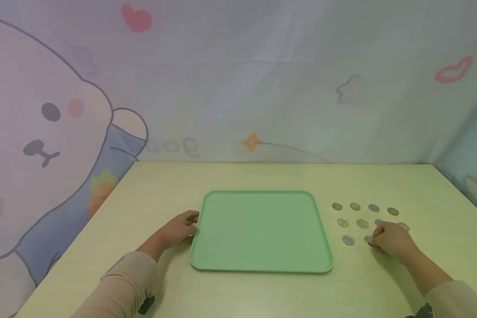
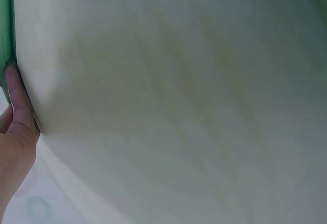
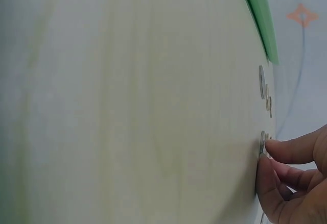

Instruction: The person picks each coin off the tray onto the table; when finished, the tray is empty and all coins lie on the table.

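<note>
A light green rectangular tray (image 1: 262, 267) lies in the middle of the table in the head view. My left hand (image 1: 179, 230) is at its left rim, thumb and fingertips touching the edge from outside. In the left wrist view, a finger of that hand (image 2: 21, 104) reaches up to the green edge. To the right of the tray, coins lie flat in rows. My right hand (image 1: 393, 240) pinches a silvery coin (image 1: 367, 240) in the nearest row between thumb and forefinger; the right wrist view shows both fingertips at this coin (image 3: 262, 138). This hand partly covers coins behind it.
Four-across rows of coins spread behind, including a coin (image 1: 337, 206) at the far left and another coin (image 1: 392, 211) at the far right. One more coin (image 1: 348, 240) lies between the tray and my right hand. A printed curtain (image 1: 230, 88) hangs behind the table (image 1: 238, 293).
</note>
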The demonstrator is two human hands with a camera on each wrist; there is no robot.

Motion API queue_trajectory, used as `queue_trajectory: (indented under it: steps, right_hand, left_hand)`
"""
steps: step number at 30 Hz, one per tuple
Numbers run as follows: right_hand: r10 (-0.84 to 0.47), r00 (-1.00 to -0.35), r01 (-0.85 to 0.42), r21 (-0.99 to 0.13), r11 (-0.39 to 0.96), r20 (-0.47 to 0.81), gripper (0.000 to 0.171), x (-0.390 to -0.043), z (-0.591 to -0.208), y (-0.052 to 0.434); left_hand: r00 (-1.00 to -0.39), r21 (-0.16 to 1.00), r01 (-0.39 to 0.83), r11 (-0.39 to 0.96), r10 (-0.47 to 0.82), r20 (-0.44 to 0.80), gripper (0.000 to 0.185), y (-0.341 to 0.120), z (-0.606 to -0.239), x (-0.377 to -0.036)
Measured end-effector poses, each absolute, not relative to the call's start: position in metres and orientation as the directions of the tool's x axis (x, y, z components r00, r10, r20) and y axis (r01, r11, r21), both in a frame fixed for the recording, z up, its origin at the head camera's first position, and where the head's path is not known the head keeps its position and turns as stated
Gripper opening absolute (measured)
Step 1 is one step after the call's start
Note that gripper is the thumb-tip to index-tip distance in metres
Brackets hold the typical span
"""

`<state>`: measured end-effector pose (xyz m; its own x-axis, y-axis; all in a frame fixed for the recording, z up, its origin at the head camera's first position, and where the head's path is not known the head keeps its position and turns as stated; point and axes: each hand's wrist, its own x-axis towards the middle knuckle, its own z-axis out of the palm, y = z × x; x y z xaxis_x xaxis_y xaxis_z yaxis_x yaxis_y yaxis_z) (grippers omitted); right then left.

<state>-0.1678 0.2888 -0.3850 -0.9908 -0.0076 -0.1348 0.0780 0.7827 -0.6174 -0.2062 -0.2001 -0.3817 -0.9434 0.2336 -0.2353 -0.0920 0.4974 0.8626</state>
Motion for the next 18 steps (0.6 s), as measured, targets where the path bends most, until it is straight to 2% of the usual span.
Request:
queue_trajectory:
  steps: [10, 18]
  right_hand:
    - [-0.005, -0.986, 0.104, -0.643, 0.759, -0.166, 0.012, -0.1652, -0.385, 0.2909]
    - [-0.043, -0.978, 0.111, -0.685, 0.72, -0.205, 0.022, -0.1693, -0.3759, 0.2934]
  left_hand:
    - [-0.945, 0.861, -0.089, 0.5, 0.231, -0.232, 0.046, -0.1979, -0.3801, -0.2071]
    - [-0.945, 0.848, -0.082, 0.524, 0.229, -0.233, 0.044, -0.2036, -0.3782, -0.2047]
